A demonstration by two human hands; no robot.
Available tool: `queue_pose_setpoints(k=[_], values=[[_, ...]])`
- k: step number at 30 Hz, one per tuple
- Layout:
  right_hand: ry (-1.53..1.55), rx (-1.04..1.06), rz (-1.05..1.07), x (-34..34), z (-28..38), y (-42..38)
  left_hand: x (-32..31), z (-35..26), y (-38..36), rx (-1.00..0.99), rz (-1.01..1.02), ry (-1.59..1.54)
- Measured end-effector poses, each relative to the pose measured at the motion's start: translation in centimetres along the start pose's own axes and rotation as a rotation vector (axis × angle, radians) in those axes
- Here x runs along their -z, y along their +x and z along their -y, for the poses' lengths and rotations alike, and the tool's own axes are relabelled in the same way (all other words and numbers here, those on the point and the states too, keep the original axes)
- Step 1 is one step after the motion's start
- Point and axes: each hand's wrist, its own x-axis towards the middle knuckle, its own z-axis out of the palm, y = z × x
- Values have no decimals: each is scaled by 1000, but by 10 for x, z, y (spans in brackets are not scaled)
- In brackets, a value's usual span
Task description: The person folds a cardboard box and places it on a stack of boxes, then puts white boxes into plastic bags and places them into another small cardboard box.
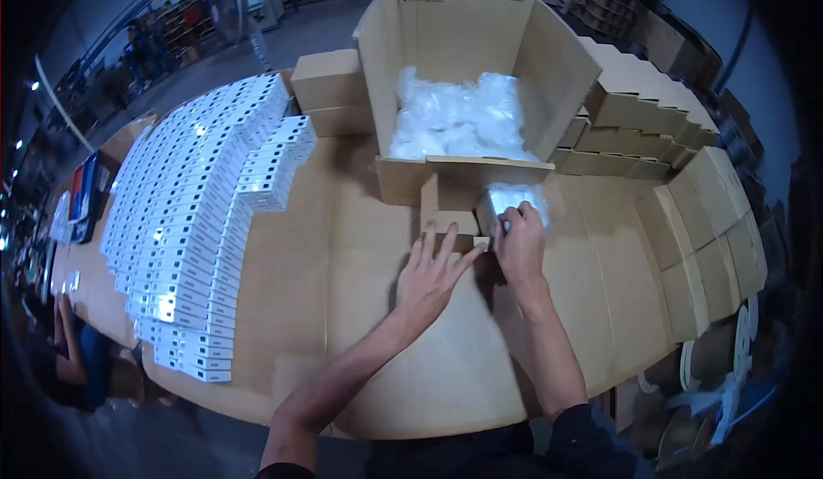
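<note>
Packet [514,193] in shiny film at 2 o'clock of the carton [464,219], inside or just beside impossible to tell, apparently pinched at its near edge by the right hand [521,253], fingertips together, with the left hand [426,285] splayed, fingers apart, over the carton's near side. Probably light, with slippery wrap over contents of unclear stiffness, so best held by both sides; carton likely stiff but bendable at the flaps. Farther out, big box [553,84] of clear bags [460,112] at 12 o'clock, white boxes [184,222] at 9 to 10, brown cartons [716,234] at 2 to 3.
</note>
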Motion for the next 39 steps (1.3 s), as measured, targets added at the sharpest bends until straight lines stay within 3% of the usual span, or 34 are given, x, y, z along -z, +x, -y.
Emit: queue_pose_setpoints(k=[8,13,16,20,28,34,39], values=[[3,-100,142,6,-2,3,4,18,-3,-65,-115,14],[-18,58,-59,27,35,18,12,53,-31,-32,-261,-90],[163,164,-62,26,82,30,19,91,-48,53,-290,-35],[351,366,43,-9,131,40,26,149,-72,224,-298,46],[529,510,364,-121,209,59,35,244,-102,479,-274,70],[590,530,485,-194,246,75,18,269,-108,554,-312,54],[505,531,532,-216,248,81,14,275,-111,539,-353,76]])
